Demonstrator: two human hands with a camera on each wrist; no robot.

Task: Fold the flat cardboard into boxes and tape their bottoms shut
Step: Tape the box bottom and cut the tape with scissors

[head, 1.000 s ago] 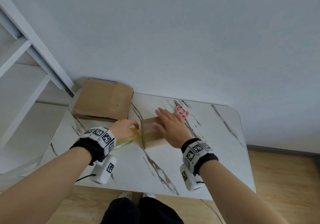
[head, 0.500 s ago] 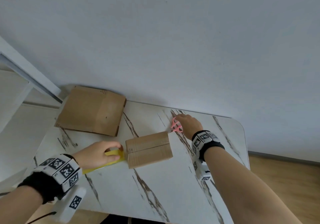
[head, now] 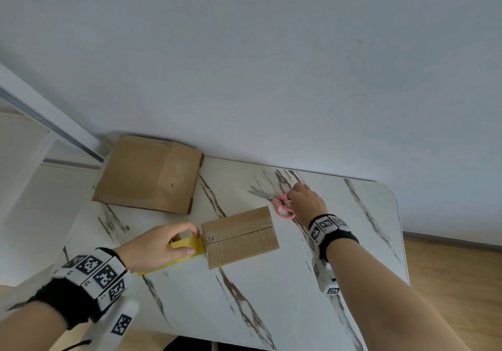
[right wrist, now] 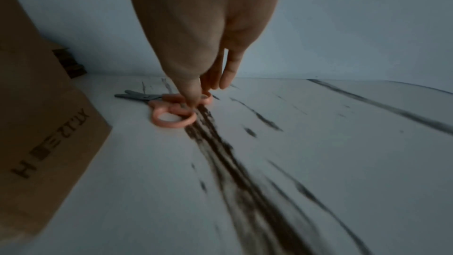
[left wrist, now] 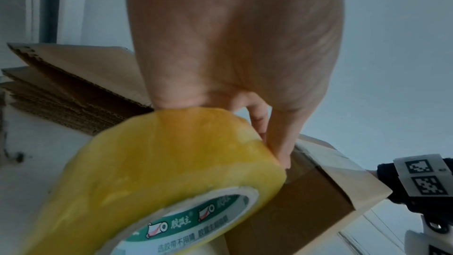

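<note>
Right hand covers the far loop of the pink-handled scissors; thumb touches the handles, closure around them cannot be told. Left hand grips the yellow roll of packing tape, touching the left end of the small brown folded cardboard box mid-table. Stack of flat brown cardboard overhangs the far-left corner of the white marble-pattern table.

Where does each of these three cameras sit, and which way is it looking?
Head: on the head, looking down at the table; both forearms, left hand, right hand.
Left wrist: under the left wrist, along the hand gripping the tape roll by the box.
Right wrist: under the right wrist, along the hand reaching the scissors.
Shared: head and right wrist both show scissors and box.
</note>
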